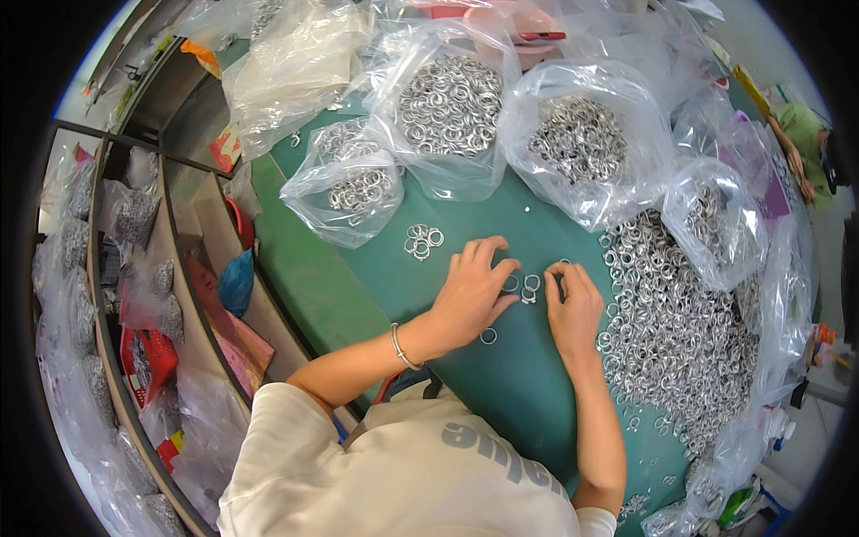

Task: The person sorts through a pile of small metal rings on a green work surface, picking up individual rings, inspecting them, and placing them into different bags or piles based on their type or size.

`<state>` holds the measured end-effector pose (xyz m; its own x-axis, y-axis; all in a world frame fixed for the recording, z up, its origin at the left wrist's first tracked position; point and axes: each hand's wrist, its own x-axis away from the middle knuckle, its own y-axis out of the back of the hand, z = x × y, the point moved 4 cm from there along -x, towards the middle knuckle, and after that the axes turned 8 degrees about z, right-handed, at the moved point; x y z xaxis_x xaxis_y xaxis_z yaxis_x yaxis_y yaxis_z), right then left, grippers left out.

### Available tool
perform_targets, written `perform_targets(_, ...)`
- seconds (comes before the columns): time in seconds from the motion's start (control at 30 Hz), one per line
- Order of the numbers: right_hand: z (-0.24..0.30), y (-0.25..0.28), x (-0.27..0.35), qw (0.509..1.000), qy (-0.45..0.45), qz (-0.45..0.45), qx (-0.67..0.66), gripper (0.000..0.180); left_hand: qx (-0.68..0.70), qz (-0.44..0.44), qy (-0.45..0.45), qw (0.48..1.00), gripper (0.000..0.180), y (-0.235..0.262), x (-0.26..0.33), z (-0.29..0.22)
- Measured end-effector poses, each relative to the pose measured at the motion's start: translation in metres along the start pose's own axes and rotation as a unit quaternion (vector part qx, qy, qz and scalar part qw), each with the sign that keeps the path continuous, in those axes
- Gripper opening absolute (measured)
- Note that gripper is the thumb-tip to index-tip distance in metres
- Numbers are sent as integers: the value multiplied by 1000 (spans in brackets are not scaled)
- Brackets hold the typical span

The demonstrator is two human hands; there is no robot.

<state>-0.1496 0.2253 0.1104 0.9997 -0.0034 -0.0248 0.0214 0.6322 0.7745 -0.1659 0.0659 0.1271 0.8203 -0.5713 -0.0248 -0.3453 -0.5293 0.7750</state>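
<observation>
My left hand (pixel 472 291) hovers low over the green table, thumb and fingers spread around a silver metal ring (pixel 510 283) without visibly gripping it. To the right, my right hand (pixel 575 309) has its fingers curled together, and the edge of another metal ring (pixel 564 261) shows at the fingertips. Between the hands lies a small group of linked-looking rings (pixel 530 288); whether they are joined is too small to tell. One single ring (pixel 488 336) rests below my left hand. Farther left sits a little cluster of rings (pixel 420 240).
A large heap of metal rings (pixel 676 331) covers the table's right side. Clear plastic bags of rings (pixel 452 103) and smaller metal parts (pixel 580 139) stand at the back. Shelves (pixel 161 295) with bagged parts are on the left. Another person (pixel 799 148) is at far right.
</observation>
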Motion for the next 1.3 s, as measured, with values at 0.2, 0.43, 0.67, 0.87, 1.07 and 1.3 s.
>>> perform_targets(0.2, 7, -12, 0, 999, 42, 24, 11, 9, 5, -16, 7, 1000, 39, -6, -4, 0)
perform_targets(0.43, 2, 2, 3, 996, -17, -22, -80, 4, 67, -2, -32, 997, 32, -9, -12, -3)
perform_targets(0.67, -15, 14, 14, 932, -111, -20, -345, 10, 293, 50, 44, 954, 11, -8, -34, 5)
perform_targets(0.87, -23, 16, 39, 800, -243, 60, -545, 15, 0, -255, 53, 965, 23, 116, -75, 44)
perform_targets(1.07, -44, 29, 40, 954, -145, 0, -262, 19, -17, -222, -12, 975, 29, 93, -63, 19)
perform_targets(1.3, -39, 22, 34, 980, -130, -20, -147, 23, -5, 93, -65, 994, 29, -10, -14, 5)
